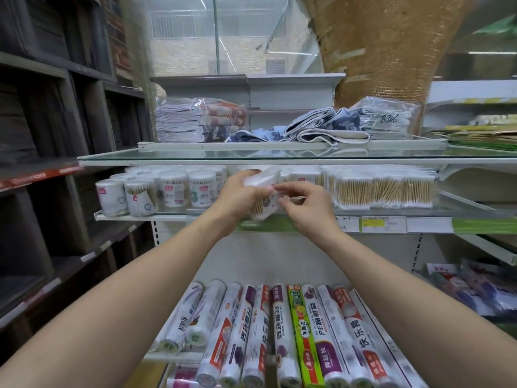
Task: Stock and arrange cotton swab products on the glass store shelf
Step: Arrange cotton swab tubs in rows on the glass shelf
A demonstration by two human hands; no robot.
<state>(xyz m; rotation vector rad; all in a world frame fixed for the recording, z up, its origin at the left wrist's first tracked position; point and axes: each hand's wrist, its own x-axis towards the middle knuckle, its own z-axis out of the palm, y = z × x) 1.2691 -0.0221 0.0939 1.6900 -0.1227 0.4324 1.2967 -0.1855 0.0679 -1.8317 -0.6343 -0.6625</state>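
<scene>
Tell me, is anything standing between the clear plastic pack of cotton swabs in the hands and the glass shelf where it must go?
Nothing visible blocks it. The left hand grips the clear plastic pack of wooden-stick cotton swabs, the right hand pinches its edge, just before the middle glass shelf. Round white swab tubs stand left, flat swab packs right.

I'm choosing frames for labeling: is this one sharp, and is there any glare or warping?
Head view: wide-angle bending at the edges; left racks blurred; swab pack in the left hand slightly smeared; upper glass shelf shows reflections; right hand reasonably sharp.
</scene>
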